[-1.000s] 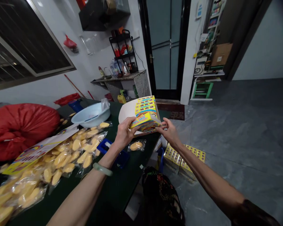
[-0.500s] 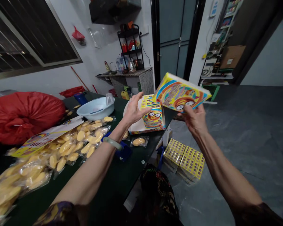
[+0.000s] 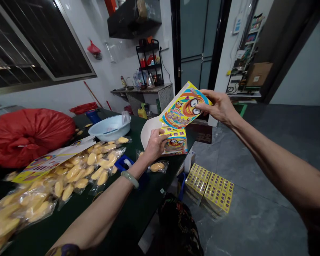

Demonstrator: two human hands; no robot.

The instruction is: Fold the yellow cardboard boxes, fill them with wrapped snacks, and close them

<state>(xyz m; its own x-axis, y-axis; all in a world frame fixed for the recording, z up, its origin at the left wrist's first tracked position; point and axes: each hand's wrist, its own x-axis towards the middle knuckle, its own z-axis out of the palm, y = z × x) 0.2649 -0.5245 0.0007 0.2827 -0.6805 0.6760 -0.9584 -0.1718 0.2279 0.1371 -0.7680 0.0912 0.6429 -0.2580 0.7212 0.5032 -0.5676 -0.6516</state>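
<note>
My right hand pinches the right edge of a colourful cartoon-face box, which is tilted above a display tray. The tray, with a rounded white back, stands near the table's right edge. Inside it are small yellow boxes. My left hand, with a bangle on the wrist, rests at the left side of these small boxes, fingers bent onto their tops; whether it grips one is hidden. Just in front of the tray lies a wrapped yellow piece.
Many wrapped yellow pieces cover the dark table's left side. Behind them are a red bag and a light blue basin. A blue container stands beside my left forearm. Stacked yellow boxes stand on the floor at right.
My left hand has come down onto the small boxes in the tray. The cartoon-face box in my right hand has turned and moved left, now over the back of the tray.
</note>
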